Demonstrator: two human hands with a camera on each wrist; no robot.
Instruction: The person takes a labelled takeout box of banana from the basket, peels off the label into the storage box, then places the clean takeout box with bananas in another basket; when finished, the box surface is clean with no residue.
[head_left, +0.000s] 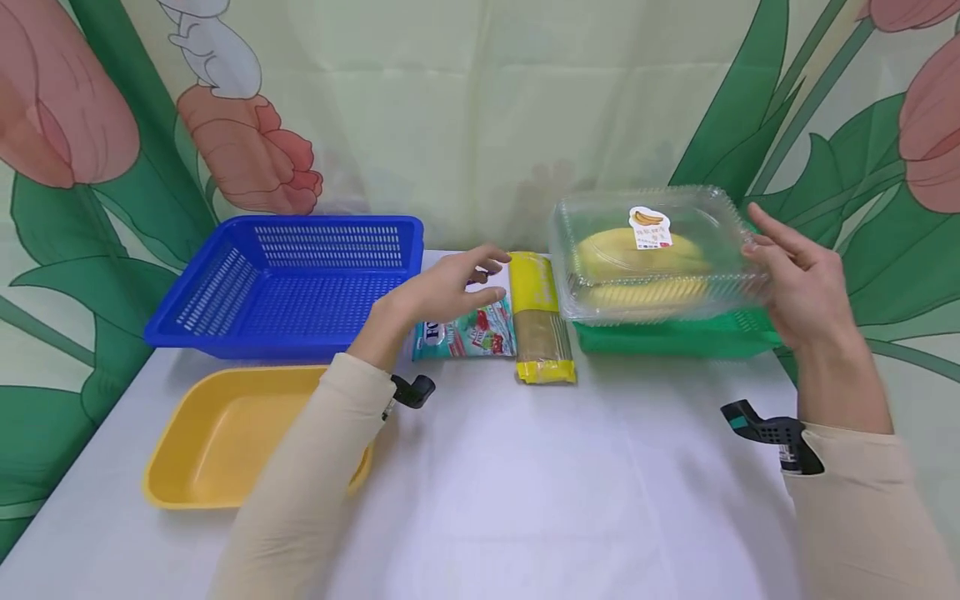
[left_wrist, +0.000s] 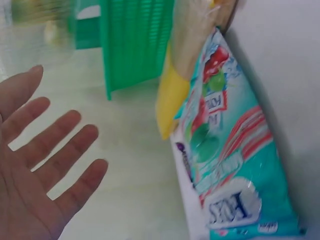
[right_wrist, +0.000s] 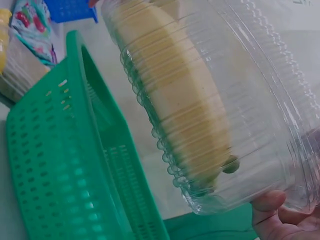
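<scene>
My right hand [head_left: 806, 283] grips the right end of a clear plastic box [head_left: 723, 242] with bananas [head_left: 637, 254] inside and a banana sticker on its lid. It holds the box tilted above the green basket [head_left: 675, 340], and in the right wrist view the thumb [right_wrist: 270, 201] presses on the box's end. Fingers spread and holding nothing, my left hand [head_left: 450, 287] hovers over a teal Fox's candy bag [head_left: 480, 335]. Right beside that bag lies a yellow-ended clear packet of thin brown sticks [head_left: 542, 333], perhaps noodles.
At the back left stands a blue slotted basket [head_left: 322, 304]. In front of it sits a yellow plastic basin [head_left: 217, 433], partly hidden by my left sleeve. A white cloth [head_left: 570, 492] covers the table, and a flower-print curtain [head_left: 480, 108] hangs behind.
</scene>
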